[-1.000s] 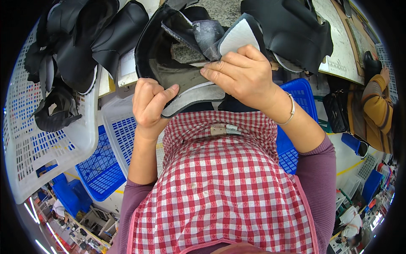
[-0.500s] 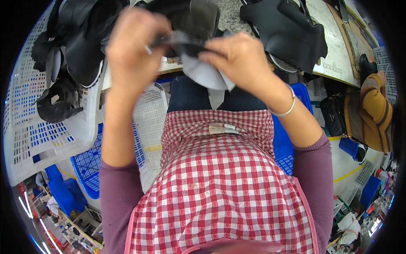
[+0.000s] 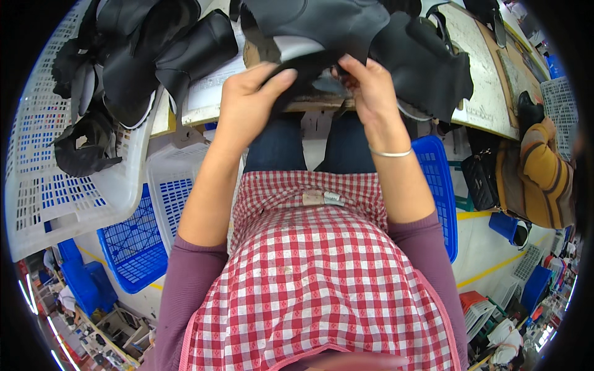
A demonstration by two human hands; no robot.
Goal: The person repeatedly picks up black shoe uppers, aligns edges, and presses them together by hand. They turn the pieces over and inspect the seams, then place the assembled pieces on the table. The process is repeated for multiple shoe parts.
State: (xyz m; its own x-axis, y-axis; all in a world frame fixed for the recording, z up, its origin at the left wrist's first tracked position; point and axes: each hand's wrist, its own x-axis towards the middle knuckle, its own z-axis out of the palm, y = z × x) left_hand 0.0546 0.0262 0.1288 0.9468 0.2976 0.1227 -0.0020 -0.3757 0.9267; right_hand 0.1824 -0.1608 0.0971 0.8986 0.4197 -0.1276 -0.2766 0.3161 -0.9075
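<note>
In front of me, over the table's near edge, is a black leather shoe upper (image 3: 304, 69), held between both hands. My left hand (image 3: 247, 99) is closed on its left side, thumb on top. The fingers of my right hand (image 3: 373, 89) pinch its right edge. Just beyond my hands lies a larger black leather piece (image 3: 315, 21) with a pale lining below; whether it joins the held upper I cannot tell. To the right rests another black upper (image 3: 421, 62), close to my right hand. One more black upper (image 3: 197, 52) lies left of my left hand.
A white plastic basket (image 3: 46, 167) at the left carries several black uppers. The pale worktable (image 3: 489, 93) spans the far side. Blue baskets (image 3: 133, 247) stand on the floor. At the right a person in a striped yellow-brown garment (image 3: 547, 176) sits near a black handbag (image 3: 481, 182).
A black upper now lies at the table's left, where none lay before. My left hand has moved right and toward me, and the white inner side of the held piece no longer faces up.
</note>
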